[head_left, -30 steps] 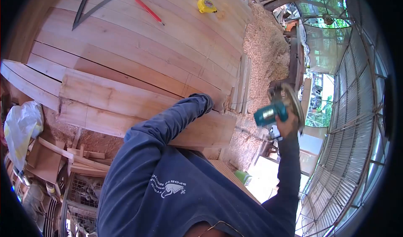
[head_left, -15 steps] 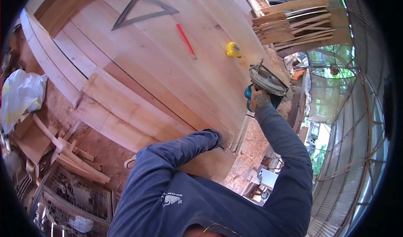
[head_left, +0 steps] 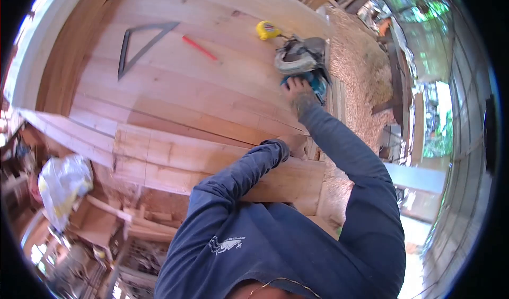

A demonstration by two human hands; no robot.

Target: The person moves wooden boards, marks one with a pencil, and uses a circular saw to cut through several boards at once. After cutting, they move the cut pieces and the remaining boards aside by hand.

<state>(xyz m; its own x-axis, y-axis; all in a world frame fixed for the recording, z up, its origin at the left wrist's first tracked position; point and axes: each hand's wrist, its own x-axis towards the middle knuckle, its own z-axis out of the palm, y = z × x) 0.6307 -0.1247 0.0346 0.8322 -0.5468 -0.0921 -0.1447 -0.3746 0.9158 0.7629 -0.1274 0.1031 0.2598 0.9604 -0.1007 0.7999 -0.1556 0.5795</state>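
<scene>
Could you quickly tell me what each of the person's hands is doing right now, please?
Left hand: resting on the edge of a wooden board; whether it grips cannot be told.
Right hand: closed on the circular saw, which sits on the planks.

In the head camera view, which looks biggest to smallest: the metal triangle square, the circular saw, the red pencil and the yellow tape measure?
1. Metal triangle square, the largest outline.
2. Circular saw under the right hand: bulkier, but it spans less.
3. Red pencil: long, very thin.
4. Yellow tape measure, smallest.
All lie on the same boards, so distance distorts little.
</scene>
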